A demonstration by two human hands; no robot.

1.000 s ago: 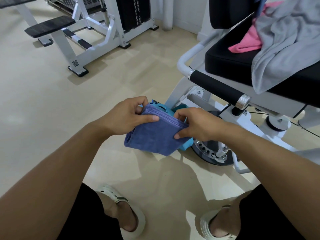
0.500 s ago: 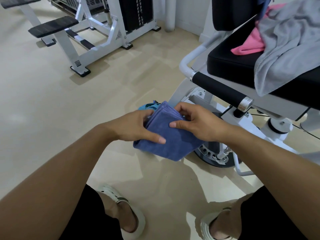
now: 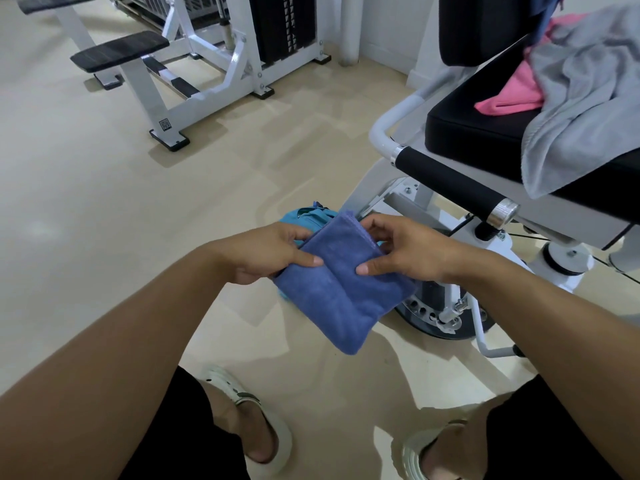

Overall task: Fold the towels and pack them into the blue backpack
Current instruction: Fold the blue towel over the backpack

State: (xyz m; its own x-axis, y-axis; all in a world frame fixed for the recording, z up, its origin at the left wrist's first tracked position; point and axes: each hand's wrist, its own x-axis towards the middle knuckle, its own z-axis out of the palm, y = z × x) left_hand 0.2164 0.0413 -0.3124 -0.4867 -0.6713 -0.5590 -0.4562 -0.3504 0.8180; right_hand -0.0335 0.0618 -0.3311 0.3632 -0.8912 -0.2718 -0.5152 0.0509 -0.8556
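Note:
A folded blue towel (image 3: pixel 341 292) hangs in the air above the floor, gripped on both sides. My left hand (image 3: pixel 268 252) pinches its left edge and my right hand (image 3: pixel 403 252) pinches its right edge, thumbs on top. Behind the towel, a small part of the blue backpack (image 3: pixel 303 215) shows on the floor; the rest is hidden. A grey towel (image 3: pixel 581 98) lies draped over the black seat at the right. Beside it is a pink towel (image 3: pixel 512 95), partly under the grey one.
A white exercise machine with a black padded seat (image 3: pixel 464 133) and a padded bar (image 3: pixel 450 181) stands at the right. A white weight machine with a bench pad (image 3: pixel 119 51) stands at the back left. My feet in sandals are below.
The folded blue towel has turned and dropped lower in my hands, both thumbs now pressing on its top. My view has shifted slightly.

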